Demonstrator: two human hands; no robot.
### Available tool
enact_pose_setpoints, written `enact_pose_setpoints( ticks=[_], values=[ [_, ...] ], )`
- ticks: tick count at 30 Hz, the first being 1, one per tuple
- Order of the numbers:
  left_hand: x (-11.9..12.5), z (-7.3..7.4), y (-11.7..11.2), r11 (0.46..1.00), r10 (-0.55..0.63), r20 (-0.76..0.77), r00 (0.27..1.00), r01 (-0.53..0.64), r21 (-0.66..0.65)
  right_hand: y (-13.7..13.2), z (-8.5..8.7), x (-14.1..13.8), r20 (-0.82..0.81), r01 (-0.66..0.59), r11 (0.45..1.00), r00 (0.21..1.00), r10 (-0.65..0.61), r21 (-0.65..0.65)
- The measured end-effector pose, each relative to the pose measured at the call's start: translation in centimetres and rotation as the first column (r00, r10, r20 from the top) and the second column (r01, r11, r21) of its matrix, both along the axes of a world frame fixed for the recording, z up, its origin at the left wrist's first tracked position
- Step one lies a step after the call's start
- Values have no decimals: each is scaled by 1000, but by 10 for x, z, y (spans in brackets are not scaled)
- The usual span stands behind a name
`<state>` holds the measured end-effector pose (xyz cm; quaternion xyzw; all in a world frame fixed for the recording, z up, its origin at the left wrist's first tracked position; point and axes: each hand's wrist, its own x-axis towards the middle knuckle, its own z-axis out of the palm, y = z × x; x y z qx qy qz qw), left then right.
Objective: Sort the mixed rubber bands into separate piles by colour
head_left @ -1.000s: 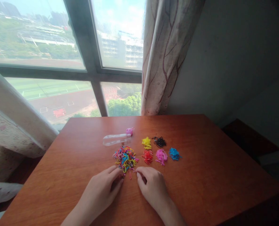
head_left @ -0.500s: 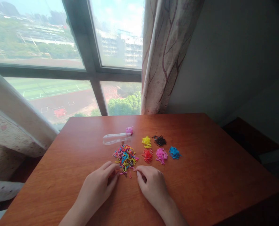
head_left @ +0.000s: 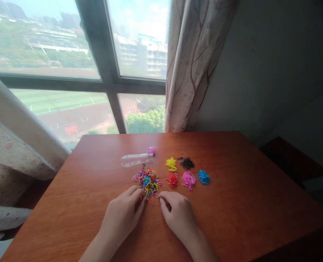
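Note:
A heap of mixed-colour rubber bands lies on the wooden table. At its near left edge is my left hand, thumb and forefinger close together over a few loose bands. Whatever is between those fingertips is hidden. My right hand rests on the table just right of the heap's near edge, its fingers curled and the tips brought together. A pink band lies by its fingertips; whether they grip it is too small to tell. One reddish band sits between the hands.
Right of the heap are sorted piles of yellow bands, black bands, red bands, pink bands and blue bands. Behind lies a clear plastic bottle beside a pink cap. A window and curtain border the table.
My left hand has shifted right, closer to the near edge of the heap, and now covers some loose bands there. The right hand stays almost where it was. The view has moved slightly.

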<state>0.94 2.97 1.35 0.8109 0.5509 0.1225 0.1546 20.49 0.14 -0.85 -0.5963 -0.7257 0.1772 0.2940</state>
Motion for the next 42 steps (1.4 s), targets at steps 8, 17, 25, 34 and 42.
enact_pose_setpoints(
  ticks=[8, 17, 25, 34, 42],
  values=[
    [-10, -2, 1, 999, 10, 96, 995, -12, 29, 0, 1, 0, 18, 6, 1000, 1000, -6, 4],
    [2, -4, 1, 1000, 8, 9, 1000, -8, 22, -1, 1, 0, 1, 4, 1000, 1000, -4, -13],
    [1, -4, 1, 1000, 1, 0, 1000, -1, 28, -1, 2, 0, 36, 0, 1000, 999, 1, -8],
    [2, -1, 3, 1000, 2, -27, 1000, -3, -20, -1, 2, 0, 34, 0, 1000, 999, 0, 2],
    [0, -2, 2, 1000, -5, 8, 1000, 5, 23, -1, 2, 0, 13, -6, 1000, 1000, 6, -27]
  ],
)
